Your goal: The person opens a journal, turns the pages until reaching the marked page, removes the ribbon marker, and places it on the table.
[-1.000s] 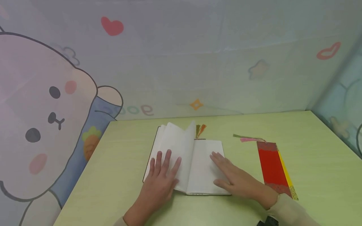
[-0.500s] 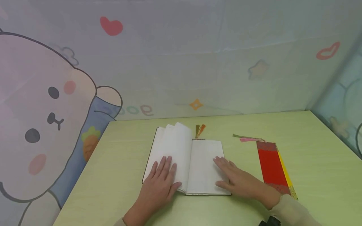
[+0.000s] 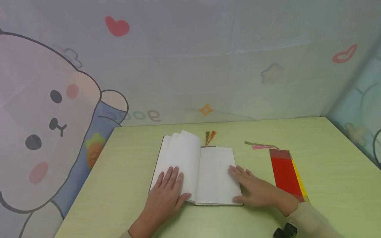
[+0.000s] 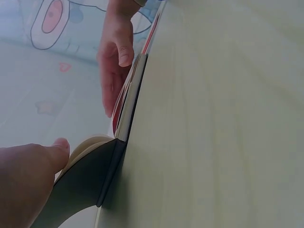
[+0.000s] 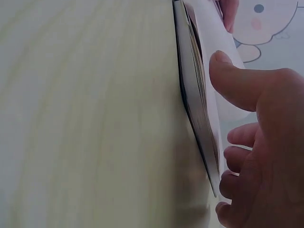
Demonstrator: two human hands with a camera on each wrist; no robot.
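An open notebook (image 3: pixel 214 178) with blank white pages and a dark cover lies at the middle of the table. My left hand (image 3: pixel 164 196) rests flat on its left page, fingers straight. At the right page's outer edge is my right hand (image 3: pixel 260 190), fingers extended; the right wrist view shows the thumb (image 5: pixel 237 85) over the page side. Green and orange tassels (image 3: pixel 210 137) stick out past the notebook's top edge, beside a thin dark strip at the page top. What lies under the right page is mostly hidden.
Right of the notebook lies a red bookmark (image 3: pixel 284 172) overlapping a yellow one (image 3: pixel 300 178), partly behind the right forearm. Green and pink tassels (image 3: pixel 263 146) extend from their top. A printed cloth (image 3: pixel 190 66) hangs behind the table.
The lifted left pages have come down and lie flatter to the left. My left hand has pressed down and slid slightly nearer; the right hand has shifted outward to the page edge.
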